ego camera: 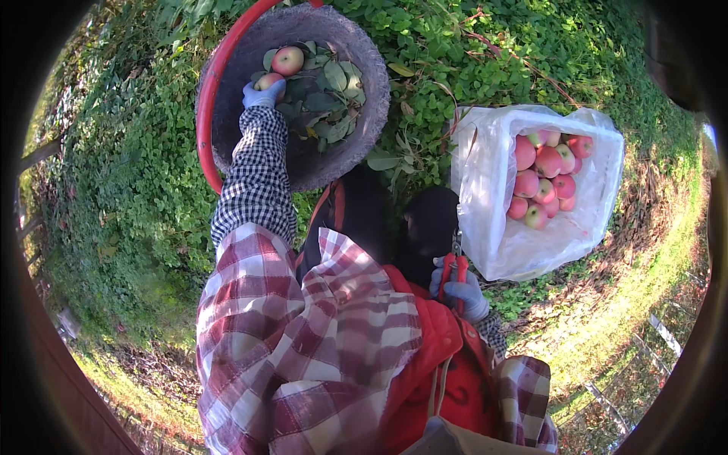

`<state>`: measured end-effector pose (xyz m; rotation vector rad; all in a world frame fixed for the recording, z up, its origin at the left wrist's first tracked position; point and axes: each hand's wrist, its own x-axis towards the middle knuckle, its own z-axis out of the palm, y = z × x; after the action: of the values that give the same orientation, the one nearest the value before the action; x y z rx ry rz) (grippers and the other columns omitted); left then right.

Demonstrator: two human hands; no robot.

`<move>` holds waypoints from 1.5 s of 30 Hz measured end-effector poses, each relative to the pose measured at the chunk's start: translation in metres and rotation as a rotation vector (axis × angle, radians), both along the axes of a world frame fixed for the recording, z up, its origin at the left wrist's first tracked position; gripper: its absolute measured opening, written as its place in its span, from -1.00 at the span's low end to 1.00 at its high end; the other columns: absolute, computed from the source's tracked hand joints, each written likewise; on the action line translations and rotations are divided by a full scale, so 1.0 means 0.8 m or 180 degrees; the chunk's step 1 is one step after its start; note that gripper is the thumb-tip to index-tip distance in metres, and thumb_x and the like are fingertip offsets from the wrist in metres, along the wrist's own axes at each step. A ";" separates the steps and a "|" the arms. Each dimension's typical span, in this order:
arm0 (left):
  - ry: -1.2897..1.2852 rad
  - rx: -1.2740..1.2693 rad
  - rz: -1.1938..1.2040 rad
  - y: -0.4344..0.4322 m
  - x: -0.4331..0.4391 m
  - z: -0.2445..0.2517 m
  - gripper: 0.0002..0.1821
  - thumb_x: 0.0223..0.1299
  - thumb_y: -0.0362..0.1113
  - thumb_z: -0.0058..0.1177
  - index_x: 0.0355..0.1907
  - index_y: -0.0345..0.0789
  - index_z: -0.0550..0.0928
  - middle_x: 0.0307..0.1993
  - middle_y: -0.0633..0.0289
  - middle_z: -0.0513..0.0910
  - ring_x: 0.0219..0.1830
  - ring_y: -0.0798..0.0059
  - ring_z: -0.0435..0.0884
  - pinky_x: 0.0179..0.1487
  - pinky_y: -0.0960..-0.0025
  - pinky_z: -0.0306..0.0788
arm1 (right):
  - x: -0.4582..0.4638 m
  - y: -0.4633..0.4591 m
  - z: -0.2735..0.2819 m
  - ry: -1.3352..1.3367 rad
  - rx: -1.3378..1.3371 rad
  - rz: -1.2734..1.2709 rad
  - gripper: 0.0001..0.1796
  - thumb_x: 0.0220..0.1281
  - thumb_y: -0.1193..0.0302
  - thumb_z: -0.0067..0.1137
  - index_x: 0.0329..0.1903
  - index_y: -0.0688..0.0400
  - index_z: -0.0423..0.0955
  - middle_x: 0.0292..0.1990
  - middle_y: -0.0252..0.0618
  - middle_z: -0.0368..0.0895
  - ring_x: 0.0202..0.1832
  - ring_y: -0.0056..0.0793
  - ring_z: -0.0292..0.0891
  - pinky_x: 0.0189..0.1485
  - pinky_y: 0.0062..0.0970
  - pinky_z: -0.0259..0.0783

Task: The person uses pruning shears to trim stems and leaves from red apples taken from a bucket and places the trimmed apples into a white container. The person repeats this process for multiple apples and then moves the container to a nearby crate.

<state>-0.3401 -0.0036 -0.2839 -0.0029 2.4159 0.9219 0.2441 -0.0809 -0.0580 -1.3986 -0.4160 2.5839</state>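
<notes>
My gloved left hand (263,96) reaches down into a round, fuzzy-lined bucket (341,34). Its fingers are around a pale red and yellow apple (266,81), partly covered by the glove. Touching or just beyond that one is a second apple (288,61). Loose green leaves (335,77) lie over the bucket's bottom. The bucket's curved red handle (208,114) passes left of my forearm. Low near my body, my gloved right hand (469,298) grips red-handled pruning snips (454,267), blades pointing away from me. Whether the blades are parted is hard to make out.
Right of my legs stands a white crate (611,165) lined with clear plastic film (483,227), holding several red and green apples (548,162). My dark-trousered knees (429,222) are between bucket and crate. Leafy ground cover (136,187) surrounds them, with a thin reddish stem (534,68) beyond.
</notes>
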 end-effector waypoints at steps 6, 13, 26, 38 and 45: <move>-0.2875 0.4251 0.0613 -0.024 0.093 0.072 -0.11 0.16 0.22 0.19 0.42 -0.25 0.29 0.30 -0.05 0.42 0.18 -0.13 0.55 -0.01 -0.12 0.63 | -0.051 0.057 0.027 -0.0339 0.1826 0.1057 -0.22 -0.04 0.46 0.38 0.31 0.28 0.30 -0.23 -0.32 0.55 -0.20 -0.51 0.49 -0.05 -0.47 0.43; -0.3393 0.4592 -0.0369 -0.024 0.217 0.246 -0.14 0.25 0.22 0.14 0.40 -0.34 0.29 0.31 -0.06 0.42 0.25 -0.03 0.53 0.09 -0.09 0.61 | -0.136 0.096 0.077 -0.1608 0.4866 0.1459 -0.42 0.00 0.35 0.34 0.14 0.23 0.46 -0.16 -0.05 0.64 -0.13 -0.13 0.63 -0.03 -0.30 0.54; -0.2941 0.4275 -0.1776 -0.010 0.313 0.321 0.00 0.02 0.20 0.23 0.32 -0.55 0.31 0.20 -0.16 0.46 0.24 0.04 0.47 0.38 0.13 0.30 | -0.144 0.130 0.121 -0.2021 0.6319 0.1014 -0.59 0.06 0.41 0.37 -0.02 0.17 0.50 -0.33 -0.21 0.62 -0.34 -0.23 0.61 -0.26 -0.32 0.52; -0.3178 0.3892 -0.1916 -0.012 0.322 0.320 0.07 0.10 0.32 0.07 0.38 -0.58 0.25 0.23 -0.18 0.44 0.26 -0.01 0.47 0.37 0.08 0.35 | -0.115 0.136 0.105 -0.2168 0.6281 0.1059 -0.70 0.18 0.39 0.31 -0.04 0.11 0.51 -0.43 -0.26 0.59 -0.45 -0.28 0.57 -0.33 -0.38 0.45; -0.3990 0.3752 -0.1503 -0.001 0.358 0.318 0.01 0.24 0.35 0.01 0.41 -0.51 0.22 0.33 -0.15 0.39 0.34 -0.04 0.44 0.39 -0.04 0.39 | -0.087 0.130 0.098 0.0373 0.1983 -0.1205 -0.67 0.21 0.48 0.29 0.01 0.21 0.44 -0.31 -0.34 0.57 -0.39 -0.63 0.51 -0.33 -0.69 0.40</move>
<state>-0.0535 -0.0046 -0.0296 0.3034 0.5231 1.3630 0.1745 0.0233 0.0206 -0.9837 -0.7679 1.9731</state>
